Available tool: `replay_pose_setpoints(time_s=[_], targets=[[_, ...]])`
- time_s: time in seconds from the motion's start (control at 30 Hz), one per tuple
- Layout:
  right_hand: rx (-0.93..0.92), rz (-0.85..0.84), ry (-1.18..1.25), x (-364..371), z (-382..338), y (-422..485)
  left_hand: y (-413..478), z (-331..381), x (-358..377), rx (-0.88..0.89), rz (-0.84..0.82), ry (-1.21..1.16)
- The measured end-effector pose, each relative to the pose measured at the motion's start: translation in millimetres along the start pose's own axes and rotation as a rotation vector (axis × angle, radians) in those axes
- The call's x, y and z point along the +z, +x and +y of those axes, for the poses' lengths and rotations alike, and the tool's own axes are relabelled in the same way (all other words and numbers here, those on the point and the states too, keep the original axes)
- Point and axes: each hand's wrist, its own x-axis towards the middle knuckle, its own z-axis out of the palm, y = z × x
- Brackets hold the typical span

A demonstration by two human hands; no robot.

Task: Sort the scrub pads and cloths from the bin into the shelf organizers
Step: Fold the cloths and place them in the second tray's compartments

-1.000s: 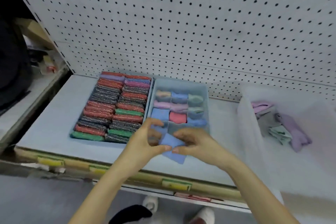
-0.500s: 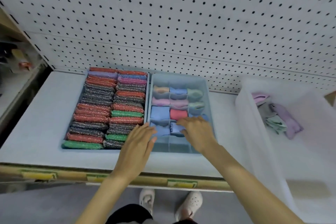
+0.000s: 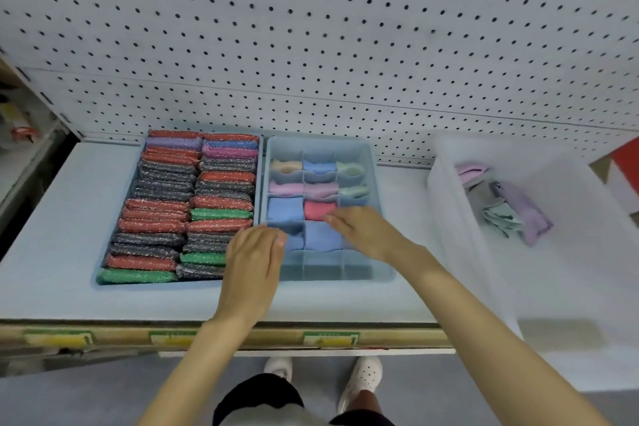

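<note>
A divided blue organizer (image 3: 377,162) on the shelf holds folded cloths in its cells. A blue cloth (image 3: 323,235) lies in the middle cell of the fourth row. My right hand (image 3: 366,230) hovers flat just right of that cloth, fingers straight and holding nothing. My left hand (image 3: 254,261) lies flat over the organizer's left wall with its fingertips at the left cell. To the left, a tray (image 3: 103,264) is packed with glittery scrub pads (image 3: 193,204) in red, grey, green and purple. The clear bin (image 3: 449,204) at right holds several cloths (image 3: 511,211).
A white pegboard (image 3: 311,28) backs the shelf. The shelf's front edge (image 3: 242,335) carries yellow price labels. The organizer's nearest row of cells (image 3: 323,268) holds nothing. My feet in white shoes (image 3: 363,373) stand on the grey floor below.
A second ago both hands held the blue cloth in front of the organizer. It now lies in a cell, both hands have let go, and the right hand has shifted slightly right.
</note>
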Motion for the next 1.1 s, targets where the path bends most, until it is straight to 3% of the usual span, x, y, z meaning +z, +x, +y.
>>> replay_pose_setpoints(time_s=[0.07,0.2,0.37,0.47,0.53,0.67,0.8,0.87,0.97,1.1], targets=[[-0.001,0.139,0.165,-21.6,8.0,-18.2,10.6,23.4,7.4,0.032,0.011,-0.027],[0.060,0.325,0.462,-65.1,48.9,-66.0,26.0,100.0,43.2,-0.016,-0.122,-0.333],[0.233,0.608,0.704,-112.0,150.6,-114.2,31.9,208.5,103.9,0.085,-0.173,-0.489],[0.376,0.610,0.589,-126.4,226.7,-129.7,43.2,247.4,134.8,0.040,-0.162,-0.477],[0.444,0.503,0.427,-126.1,276.0,-130.6,50.5,267.0,157.0,-0.008,-0.142,-0.451],[0.244,0.268,-0.009,-106.0,333.4,-113.0,54.8,280.7,187.4,-0.021,-0.065,-0.285],[0.123,0.267,-0.246,-105.7,340.0,-97.1,49.1,278.3,194.8,-0.122,-0.103,-0.172],[0.151,0.275,-0.128,-115.1,336.9,-93.1,50.4,280.2,194.1,-0.169,-0.106,-0.216],[0.210,0.262,0.279,-147.4,326.7,-100.1,58.3,293.8,186.3,-0.197,-0.075,-0.290],[0.115,0.257,0.808,-209.5,280.5,-133.2,83.2,332.2,170.6,-0.224,-0.116,-0.476]])
